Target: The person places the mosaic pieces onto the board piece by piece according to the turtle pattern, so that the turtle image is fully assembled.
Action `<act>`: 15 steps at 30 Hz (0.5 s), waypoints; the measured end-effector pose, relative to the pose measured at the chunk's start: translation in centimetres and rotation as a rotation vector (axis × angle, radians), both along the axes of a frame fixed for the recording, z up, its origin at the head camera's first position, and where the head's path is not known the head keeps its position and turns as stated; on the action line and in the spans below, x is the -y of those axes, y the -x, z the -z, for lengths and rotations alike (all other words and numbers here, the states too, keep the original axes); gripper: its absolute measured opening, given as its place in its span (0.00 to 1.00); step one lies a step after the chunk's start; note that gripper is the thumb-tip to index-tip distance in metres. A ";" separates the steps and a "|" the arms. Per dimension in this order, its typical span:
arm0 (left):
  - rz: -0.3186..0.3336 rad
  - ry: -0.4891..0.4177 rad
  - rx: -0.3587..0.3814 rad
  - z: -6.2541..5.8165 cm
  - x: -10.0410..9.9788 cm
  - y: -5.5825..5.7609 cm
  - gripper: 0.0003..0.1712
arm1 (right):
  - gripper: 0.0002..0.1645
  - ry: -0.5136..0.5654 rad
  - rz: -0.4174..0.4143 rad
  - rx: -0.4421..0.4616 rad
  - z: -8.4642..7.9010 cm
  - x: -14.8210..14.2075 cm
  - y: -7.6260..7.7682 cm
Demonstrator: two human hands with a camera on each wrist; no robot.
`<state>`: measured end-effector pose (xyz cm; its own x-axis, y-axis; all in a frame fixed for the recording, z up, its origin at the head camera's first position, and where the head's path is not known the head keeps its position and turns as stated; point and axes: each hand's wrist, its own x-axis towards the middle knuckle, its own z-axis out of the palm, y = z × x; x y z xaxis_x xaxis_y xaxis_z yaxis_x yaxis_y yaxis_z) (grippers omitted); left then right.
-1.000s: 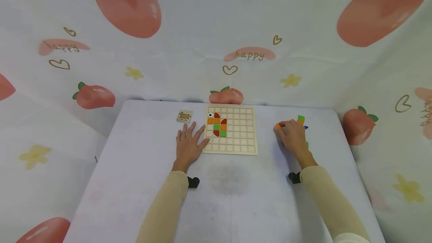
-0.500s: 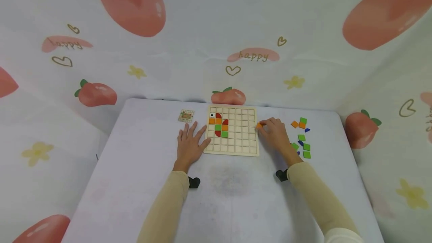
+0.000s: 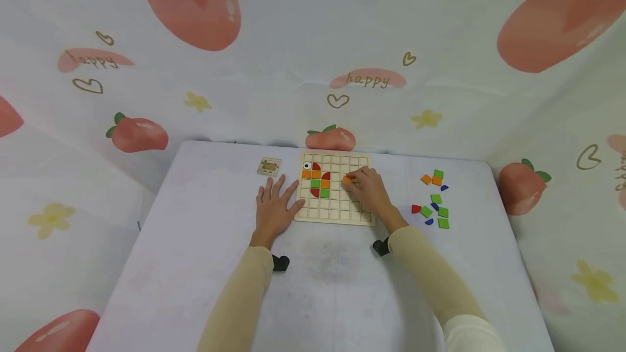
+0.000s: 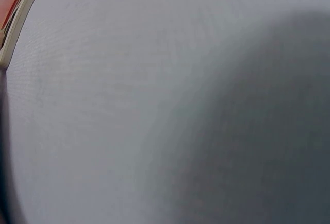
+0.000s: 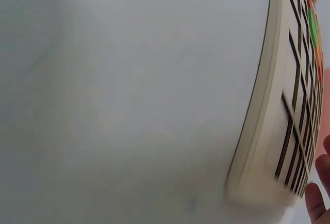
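Observation:
A square wooden grid board (image 3: 352,216) lies on the table, with several orange, green and red tiles and a round-eye tile (image 3: 307,165) set in its left half. My right hand (image 3: 369,189) is over the board's right half, pinching an orange square tile (image 3: 346,180) between thumb and fingers. Flat against the table, my left hand (image 3: 274,212) has its fingers spread, the index finger and thumb by the board's left edge. In the right wrist view the board's rim (image 5: 263,100) runs down the right side, with some fingertips (image 5: 315,201) at its corner.
Loose tiles lie to the right of the board: several green squares (image 3: 443,223), two orange squares (image 3: 426,179), a red piece (image 3: 415,209) and small blue half-rounds (image 3: 444,188). A small pattern card (image 3: 269,167) lies beyond my left hand. The white table (image 3: 332,297) meets a printed cloth at the back.
My right hand has moved left from the loose tiles to over the board, carrying the orange square tile. My left hand has stayed in place.

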<state>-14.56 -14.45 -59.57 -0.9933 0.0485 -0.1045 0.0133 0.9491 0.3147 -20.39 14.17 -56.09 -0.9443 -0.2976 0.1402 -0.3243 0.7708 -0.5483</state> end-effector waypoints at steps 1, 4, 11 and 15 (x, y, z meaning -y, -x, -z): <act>-0.001 0.001 0.002 0.0 0.0 0.0 0.41 | 0.21 0.002 -0.005 -0.001 0.1 0.3 0.1; -0.001 0.006 0.003 0.0 0.0 0.0 0.41 | 0.20 -0.002 -0.015 0.001 0.2 1.2 0.5; 0.005 0.003 -0.018 0.2 0.0 0.0 0.40 | 0.21 -0.025 -0.007 0.068 0.3 2.6 1.3; 0.008 -0.002 -0.025 0.3 0.1 0.0 0.40 | 0.21 -0.063 0.008 0.093 0.4 3.0 1.7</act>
<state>-14.61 -14.56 -59.88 -0.9952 0.0571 -0.0793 0.0292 0.9482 0.3163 -22.11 11.16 -56.49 -0.9548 -0.2955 0.0328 -0.2679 0.8073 -0.5258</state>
